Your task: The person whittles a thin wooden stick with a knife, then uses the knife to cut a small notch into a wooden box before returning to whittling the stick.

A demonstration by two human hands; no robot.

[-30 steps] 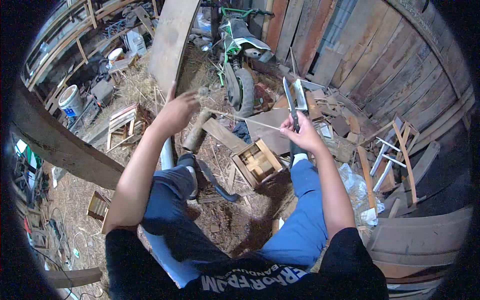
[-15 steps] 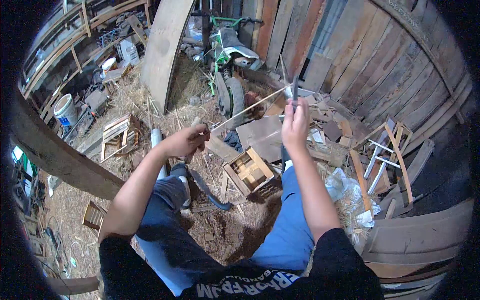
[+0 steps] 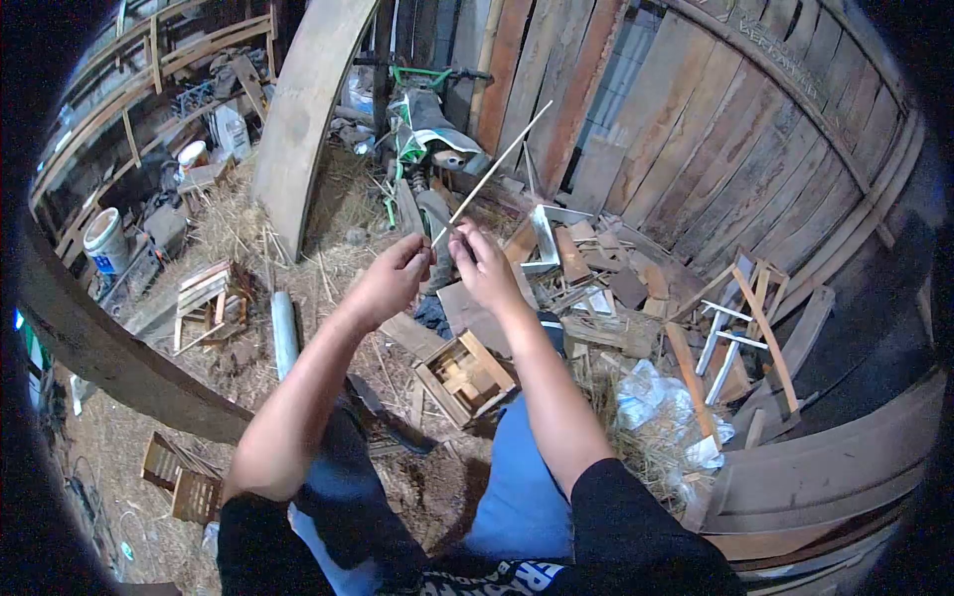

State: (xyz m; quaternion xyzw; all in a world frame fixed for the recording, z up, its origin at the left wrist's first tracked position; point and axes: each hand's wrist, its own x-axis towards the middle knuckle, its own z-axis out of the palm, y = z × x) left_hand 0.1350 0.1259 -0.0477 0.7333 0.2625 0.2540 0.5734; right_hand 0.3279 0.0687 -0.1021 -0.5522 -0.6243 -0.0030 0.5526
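Observation:
A thin, pale wooden or bamboo stick (image 3: 504, 164) slants up and away to the right from my hands. My left hand (image 3: 390, 281) pinches its lower end with curled fingers. Right beside it, my right hand (image 3: 484, 270) is closed, its fingertips against the stick just above the left ones. The dark-bladed knife seen in the right hand earlier is mostly hidden now; only a dark bit shows at the fingers. Below the hands, a small wooden box (image 3: 465, 379) with wood pieces in it rests on the ground.
Scrap wood (image 3: 606, 268) lies in a heap ahead on the right. A green motorbike (image 3: 422, 129) stands beside a tall leaning board (image 3: 308, 129). Small slatted wooden crates (image 3: 211, 303), a white bucket (image 3: 107, 238) and a plastic bag (image 3: 651, 397) lie about on straw-covered ground.
My right hand has come down and left, from far up the stick to beside my left hand. The stick now points more steeply upward, and the knife blade has dropped out of clear sight.

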